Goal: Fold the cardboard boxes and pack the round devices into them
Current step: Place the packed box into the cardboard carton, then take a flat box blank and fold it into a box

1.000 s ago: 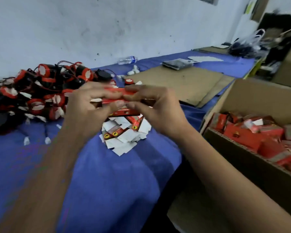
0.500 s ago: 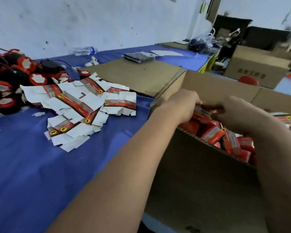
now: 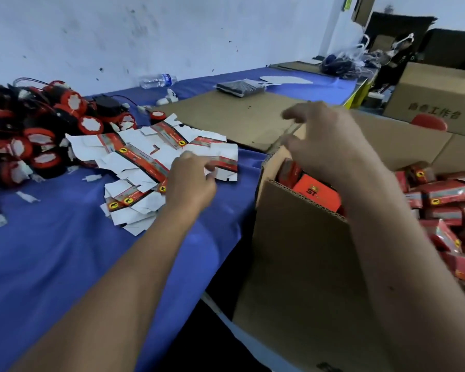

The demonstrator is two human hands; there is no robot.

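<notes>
Left hand [image 3: 192, 181]: grip reaching onto the heap of flat boxes [image 3: 156, 159] on the blue bench [image 3: 51, 251], fingertips at the nearest sheet's right edge; whether it pinches yet, I cannot tell. That sheet's long axis runs left to right, directly ahead of the grip.

Right hand [image 3: 325, 138]: fingers spread, holding nothing, above the big carton [image 3: 293, 251] of packed red boxes [image 3: 317, 193]; farther from the heap.

Round devices [image 3: 38, 138]: piled further left, beyond the heap.

Change: half a second ago both hands were together over the carton; the left has since swung back to the heap.
</notes>
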